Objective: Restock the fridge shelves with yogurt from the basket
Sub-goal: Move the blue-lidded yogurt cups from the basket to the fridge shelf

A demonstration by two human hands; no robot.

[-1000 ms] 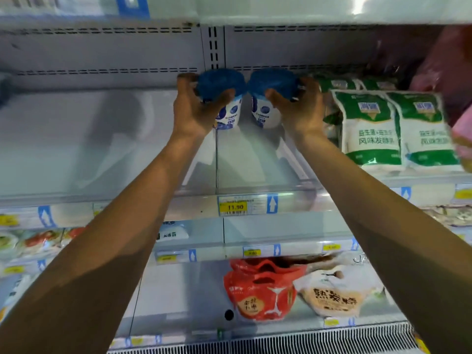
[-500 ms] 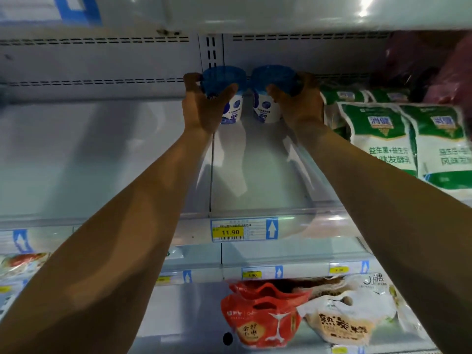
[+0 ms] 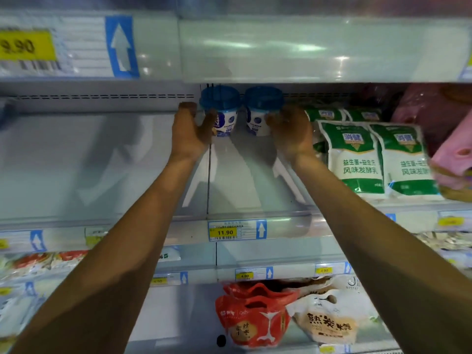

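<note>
While both bare arms reach deep into the fridge, the middle shelf (image 3: 107,169) fills most of the view: a pale, glossy surface, bare on its left half, with a slotted back wall and a thin divider running front to back near the centre. Its front rail carries a yellow price tag (image 3: 224,232) reading 11.90, at 6 o'clock from the hands. Another shelf edge hangs overhead at 12 o'clock, and lower shelves sit below.

At 3 o'clock from the hands lie two green-and-white pouches (image 3: 353,159) side by side, with at least two more behind them. Pink packaging shows at the far right. Down at 5 o'clock on a lower shelf are one red bag (image 3: 251,320) and one white bag (image 3: 329,320), touching.

Two yogurt cups stand upright at the back of the middle shelf, just beside each other. Each has a blue lid and a white body with blue print. The left hand (image 3: 190,134) is wrapped around the left cup (image 3: 221,111); the right hand (image 3: 291,134) is wrapped around the right cup (image 3: 260,109).
</note>
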